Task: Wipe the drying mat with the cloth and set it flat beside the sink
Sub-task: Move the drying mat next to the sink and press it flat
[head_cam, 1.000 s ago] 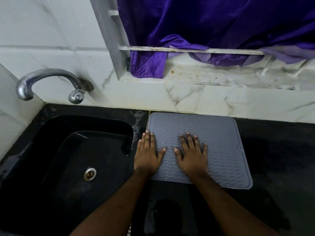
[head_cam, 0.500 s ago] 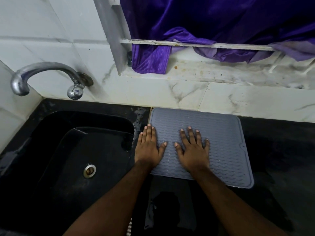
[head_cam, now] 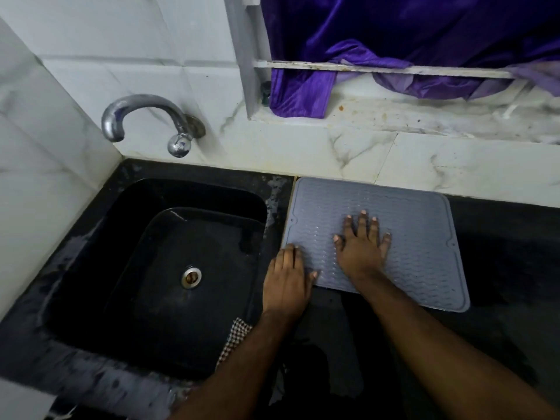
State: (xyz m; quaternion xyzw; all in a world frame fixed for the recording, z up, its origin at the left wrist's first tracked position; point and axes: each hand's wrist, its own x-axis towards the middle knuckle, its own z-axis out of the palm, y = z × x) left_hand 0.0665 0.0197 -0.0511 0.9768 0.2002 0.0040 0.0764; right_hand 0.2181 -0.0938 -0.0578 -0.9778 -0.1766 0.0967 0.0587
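Our left grip (head_cam: pixel 286 278), fingers straight, rests on the near-left corner of the grey drying mat (head_cam: pixel 412 237); our right grip (head_cam: pixel 362 244) presses flat with fingers spread. The mat lies flat on the black desk (head_cam: pixel 509 268), just right of the sink (head_cam: pixel 145 268).

Your left hand (head_cam: pixel 286 283) has slid back off the mat (head_cam: pixel 418 237), so only its fingertips and thumb now touch the near left corner. A checked cloth (head_cam: pixel 235 338) has come into view beside your left forearm.
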